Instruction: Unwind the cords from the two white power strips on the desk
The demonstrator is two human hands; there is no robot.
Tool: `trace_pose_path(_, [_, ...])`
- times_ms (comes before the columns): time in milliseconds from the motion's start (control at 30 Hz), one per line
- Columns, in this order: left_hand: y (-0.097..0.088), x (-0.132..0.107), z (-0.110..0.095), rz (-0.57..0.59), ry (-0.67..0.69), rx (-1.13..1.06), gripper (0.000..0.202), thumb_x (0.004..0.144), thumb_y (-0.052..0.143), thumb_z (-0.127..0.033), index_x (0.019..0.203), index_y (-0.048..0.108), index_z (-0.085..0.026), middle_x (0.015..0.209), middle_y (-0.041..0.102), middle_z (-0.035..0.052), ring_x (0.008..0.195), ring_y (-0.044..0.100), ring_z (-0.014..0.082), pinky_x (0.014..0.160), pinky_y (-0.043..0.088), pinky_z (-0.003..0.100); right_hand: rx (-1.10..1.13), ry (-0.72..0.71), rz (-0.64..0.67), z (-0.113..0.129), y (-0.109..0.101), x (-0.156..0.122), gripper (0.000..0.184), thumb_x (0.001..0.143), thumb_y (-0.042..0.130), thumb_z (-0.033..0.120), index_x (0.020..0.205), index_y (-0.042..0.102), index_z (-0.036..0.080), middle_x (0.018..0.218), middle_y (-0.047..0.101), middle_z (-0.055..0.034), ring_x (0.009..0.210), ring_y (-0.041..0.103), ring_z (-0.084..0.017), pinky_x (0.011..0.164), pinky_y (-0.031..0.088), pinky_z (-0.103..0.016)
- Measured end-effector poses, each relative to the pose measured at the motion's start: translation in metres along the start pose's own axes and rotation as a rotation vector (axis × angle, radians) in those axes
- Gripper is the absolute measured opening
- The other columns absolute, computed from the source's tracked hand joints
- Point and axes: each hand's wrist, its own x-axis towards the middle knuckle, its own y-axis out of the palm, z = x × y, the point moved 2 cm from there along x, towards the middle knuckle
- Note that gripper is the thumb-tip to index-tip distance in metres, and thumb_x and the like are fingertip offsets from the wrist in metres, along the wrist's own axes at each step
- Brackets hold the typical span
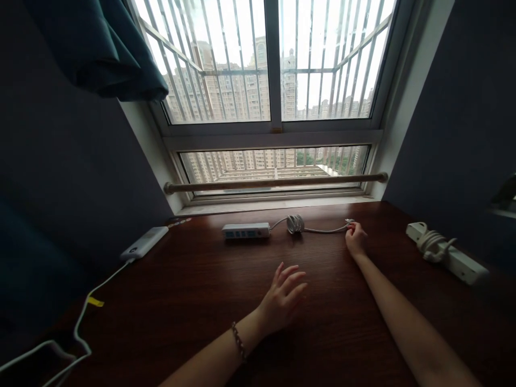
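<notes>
Near the window, a white power strip (246, 231) with blue-grey socket faces lies on the dark wooden tabletop (193, 301). Its grey-white cord runs right into a small round coil (295, 224), then on in a nearly straight length to the plug (349, 221). At that end my right hand (356, 238) has its fingers closed on the plug. My left hand (284, 295), with a bracelet on the wrist, hovers nearer to me, below the coil. Its fingers are spread and touch nothing.
A second white power strip (463, 263) with its cord wound round it lies at the right. At the left is a white power bank (144, 243) with a white cable (84, 312) trailing toward me. A wooden rail (278, 183) crosses before the window.
</notes>
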Motion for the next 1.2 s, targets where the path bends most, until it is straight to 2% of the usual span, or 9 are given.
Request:
trace_pose_path(467, [0.0017,0.0003,0.0025,0.031,-0.011,-0.031,0.033,0.082,0.047,-0.011,0.115,0.047,-0.015,0.124,0.047,0.0115,0.126,0.029,0.0267,0.104,0.021,0.058,0.002,-0.025,-0.007,0.002,-0.0001,-0.0001,0.021,0.088,0.051,0.028,0.099,0.055,0.011,0.089,0.059,-0.0041,0.083,0.058,-0.015,0.079,0.048,-0.037])
trace_pose_path(1000, [0.0042,0.0064,0.0068,0.076,-0.041,-0.062,0.03,0.082,0.047,-0.01,0.111,0.047,-0.016,0.121,0.049,0.0119,0.125,0.031,0.0263,0.104,0.023,0.056,0.043,0.033,-0.024,-0.0033,0.0005,0.0021,0.023,0.088,0.05,0.031,0.098,0.055,0.011,0.086,0.059,-0.0036,0.079,0.058,-0.014,0.077,0.048,-0.035])
trace_pose_path(1200, [0.0035,0.0065,0.0068,0.06,-0.056,-0.072,0.031,0.081,0.046,-0.009,0.112,0.047,-0.016,0.121,0.049,0.0118,0.125,0.031,0.0259,0.104,0.023,0.057,0.031,0.041,-0.005,-0.0052,0.0025,0.0042,0.021,0.088,0.051,0.029,0.098,0.055,0.011,0.085,0.059,-0.0033,0.079,0.058,-0.014,0.077,0.048,-0.035])
